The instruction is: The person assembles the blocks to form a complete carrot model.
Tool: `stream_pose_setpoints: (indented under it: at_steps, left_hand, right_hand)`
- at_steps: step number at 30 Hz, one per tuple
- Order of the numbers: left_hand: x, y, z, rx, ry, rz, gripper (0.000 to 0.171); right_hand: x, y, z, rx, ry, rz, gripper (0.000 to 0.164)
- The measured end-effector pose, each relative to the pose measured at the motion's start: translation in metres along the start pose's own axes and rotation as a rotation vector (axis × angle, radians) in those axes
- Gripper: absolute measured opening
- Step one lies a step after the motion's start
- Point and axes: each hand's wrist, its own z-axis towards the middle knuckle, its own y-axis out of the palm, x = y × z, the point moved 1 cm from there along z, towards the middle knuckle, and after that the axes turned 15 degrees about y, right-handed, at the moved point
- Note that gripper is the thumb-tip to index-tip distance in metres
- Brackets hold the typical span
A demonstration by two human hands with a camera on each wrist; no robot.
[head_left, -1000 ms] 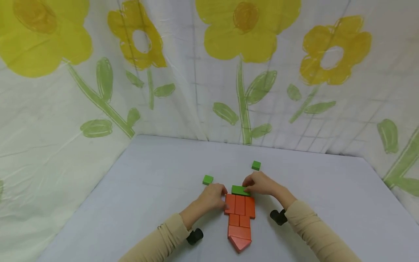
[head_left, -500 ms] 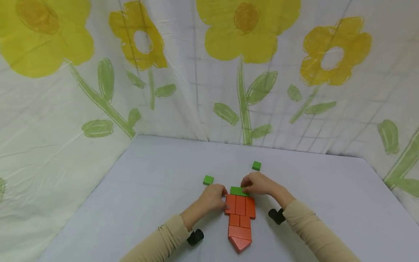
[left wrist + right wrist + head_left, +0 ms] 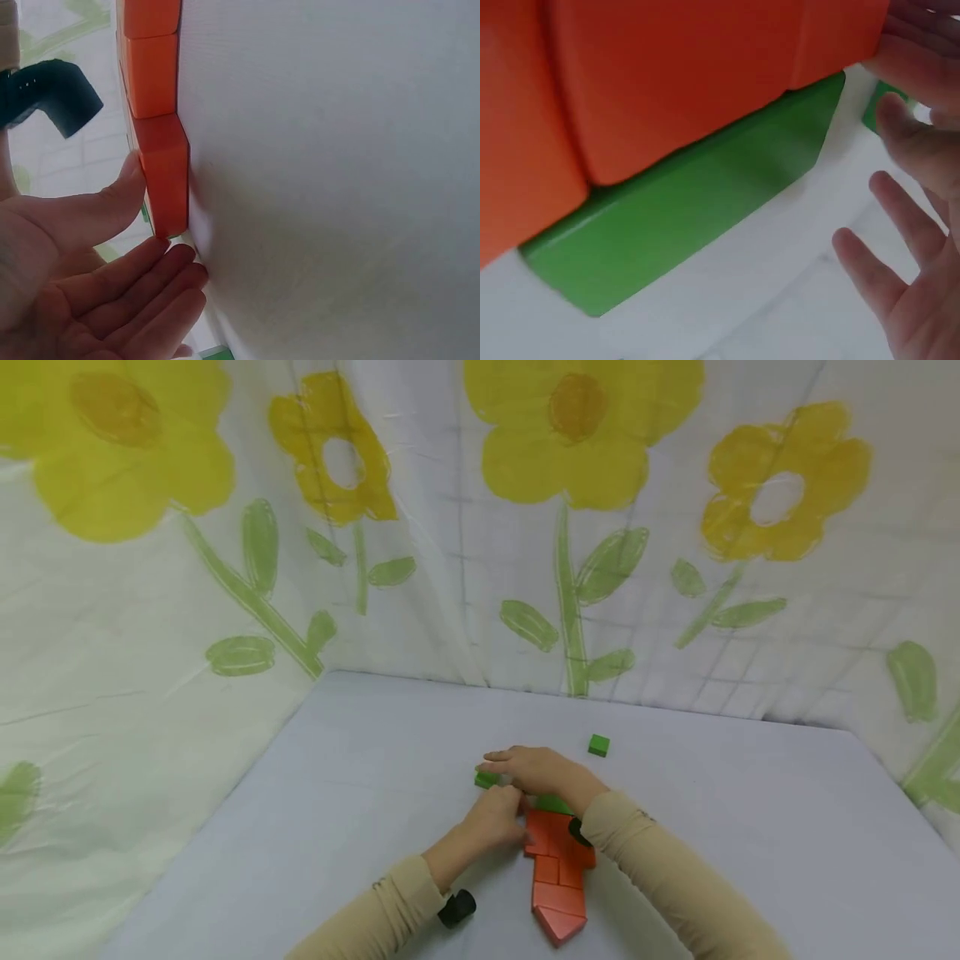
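Flat red blocks (image 3: 558, 897) lie together on the white table in an arrow-like shape, its pointed block towards me. A long green block (image 3: 551, 804) lies along their far edge; in the right wrist view this green block (image 3: 690, 217) sits against the red ones. My left hand (image 3: 491, 818) is at the far left corner, its thumb touching a red block (image 3: 166, 176) and its extended fingers by that block's end. My right hand (image 3: 536, 768) reaches across above the left, fingers spread, fingertips over a small green block (image 3: 486, 779).
Another small green block (image 3: 598, 745) lies farther back to the right. A white curtain with painted yellow flowers (image 3: 577, 410) hangs behind the table. Black wrist cameras (image 3: 457, 908) stick out beneath the sleeves.
My right hand has let go of the long green block, now against the red blocks, and moved left to the small green block. The left hand stays at the corner. The head view has shifted slightly.
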Motion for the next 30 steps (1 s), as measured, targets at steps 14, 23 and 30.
stream_pose_setpoints:
  at_steps: [14,23,30]
  left_hand:
    - [0.001,0.001,0.002,-0.013,-0.054,-0.031,0.032]
    - [0.001,0.0,0.002,-0.018,-0.061,-0.037,0.034]
    - [0.002,0.0,0.002,-0.018,-0.056,-0.042,0.035]
  right_hand:
    - [0.022,0.002,-0.005,0.198,-0.024,0.088,0.028]
    - [0.047,0.002,-0.025,0.196,-0.01,0.194,0.024]
    - [0.051,0.009,-0.031,0.115,0.011,0.257,0.022]
